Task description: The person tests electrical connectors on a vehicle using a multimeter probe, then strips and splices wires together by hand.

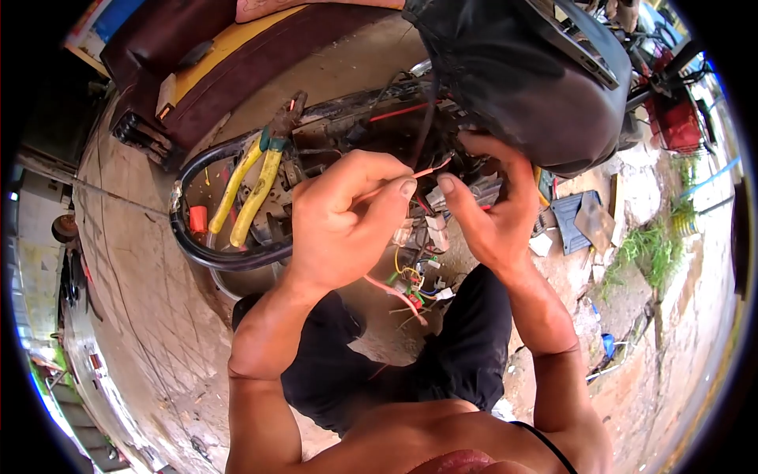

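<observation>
My left hand [347, 221] pinches a thin pinkish-orange wire [426, 171] between thumb and forefinger. The wire's tip, which looks bare, points right toward my other hand. A paler pink length of wire [395, 294] hangs below the left hand. My right hand [501, 209] is beside the wire tip, its thumb and forefinger apart and nothing visible between them; its other fingers are partly hidden. Under both hands are a motorcycle's frame and a bundle of wires with connectors [418, 288]. Yellow-handled pliers [257, 186] lie on the frame to the left.
A black curved tube [189, 237] of the frame loops round at the left, near an orange-red piece [198, 219]. The black seat [529, 79] rises at upper right, with a phone [580, 51] on it. A maroon sofa [170, 91] stands at upper left.
</observation>
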Available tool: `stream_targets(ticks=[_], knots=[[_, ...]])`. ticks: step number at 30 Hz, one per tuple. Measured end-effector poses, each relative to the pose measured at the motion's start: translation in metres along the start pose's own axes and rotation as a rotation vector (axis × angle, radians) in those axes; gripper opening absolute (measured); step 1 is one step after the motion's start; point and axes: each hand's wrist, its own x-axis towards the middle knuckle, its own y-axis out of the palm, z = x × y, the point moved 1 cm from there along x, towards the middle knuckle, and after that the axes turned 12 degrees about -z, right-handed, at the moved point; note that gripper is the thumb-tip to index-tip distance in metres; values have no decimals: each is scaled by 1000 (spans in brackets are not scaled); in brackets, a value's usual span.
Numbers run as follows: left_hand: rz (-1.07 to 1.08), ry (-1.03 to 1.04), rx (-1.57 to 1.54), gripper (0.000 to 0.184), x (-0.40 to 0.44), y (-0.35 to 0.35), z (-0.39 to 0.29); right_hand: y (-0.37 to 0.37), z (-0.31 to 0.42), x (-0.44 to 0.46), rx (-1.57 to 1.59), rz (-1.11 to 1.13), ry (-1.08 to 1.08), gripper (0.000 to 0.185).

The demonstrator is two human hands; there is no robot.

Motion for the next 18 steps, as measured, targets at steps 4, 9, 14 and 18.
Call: stream_targets(ticks=[4,9,14,18], knots=[[-2,-77,-48,6,2,-3,2,3,7,11,-16,108,86,28],[-9,-127,-45,5,5,-1,1,10,9,9,92,144,143,15],[25,-142,-38,3,6,-2,-1,15,7,6,164,136,193,11],[45,-124,-6,3,7,-1,-2,16,1,-1,249,124,257,12]])
